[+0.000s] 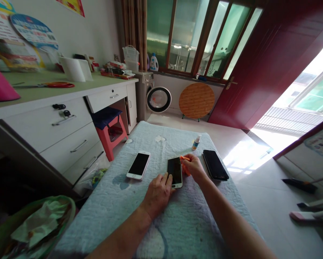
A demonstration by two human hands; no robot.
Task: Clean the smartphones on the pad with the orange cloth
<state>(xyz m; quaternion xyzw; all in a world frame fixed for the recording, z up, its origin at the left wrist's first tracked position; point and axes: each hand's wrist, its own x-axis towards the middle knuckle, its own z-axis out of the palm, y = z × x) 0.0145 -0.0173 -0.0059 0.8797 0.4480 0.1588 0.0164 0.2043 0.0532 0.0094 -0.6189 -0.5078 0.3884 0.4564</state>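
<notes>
Pinching an orange rag (186,169) between thumb and fingers, your right hand (195,169) is holding it at the upper right corner of the middle phone (175,169), while your left hand (158,190) is laying its fingers on that phone's lower left; you cannot tell how firmly they are pressing. In front of you, the table (102,223) is wearing a pale blue cover. Beyond its left edge, a red stool (105,140) is standing on the floor. Near the table's right edge, the black phone (215,164) is lying on something paler. Toward the left edge, the white phone (139,164) is lying screen up. Between those two, the middle phone is lying screen up too. Near the far right corner, a small bottle (196,142) is standing upright.
</notes>
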